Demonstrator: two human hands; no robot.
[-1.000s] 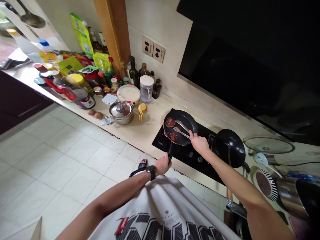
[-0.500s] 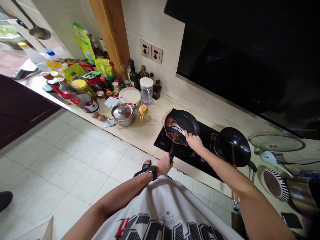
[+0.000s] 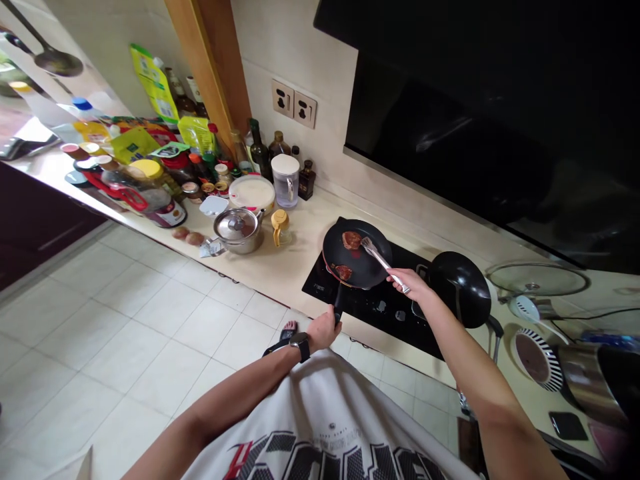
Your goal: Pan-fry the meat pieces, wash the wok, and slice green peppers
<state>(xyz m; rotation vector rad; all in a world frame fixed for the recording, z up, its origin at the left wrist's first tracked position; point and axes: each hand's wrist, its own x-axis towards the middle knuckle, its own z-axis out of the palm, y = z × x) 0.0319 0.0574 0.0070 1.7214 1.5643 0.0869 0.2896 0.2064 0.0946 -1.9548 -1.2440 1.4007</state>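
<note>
A black frying pan (image 3: 367, 261) sits on the left part of the black stove (image 3: 385, 310). My left hand (image 3: 324, 327) is closed round its handle. Inside the pan lie two browned pieces of meat: a larger piece (image 3: 351, 241) toward the back and a smaller piece (image 3: 343, 272) near the front rim. My right hand (image 3: 411, 284) grips metal tongs (image 3: 383, 261) reaching over the pan from the right. The tongs' tips are just right of the larger piece, with nothing visible between them; whether they touch it I cannot tell.
A black wok (image 3: 460, 287) stands on the stove's right, with a glass lid (image 3: 537, 279) behind it. Left of the stove are a yellow-topped jar (image 3: 281, 228), a lidded steel pot (image 3: 237, 230) and several bottles. The dark range hood (image 3: 480, 133) overhangs the back.
The tongs have come off the larger meat piece and shifted right with my right hand. That piece now lies flat, farther in from the left rim. My left hand stays on the handle.
</note>
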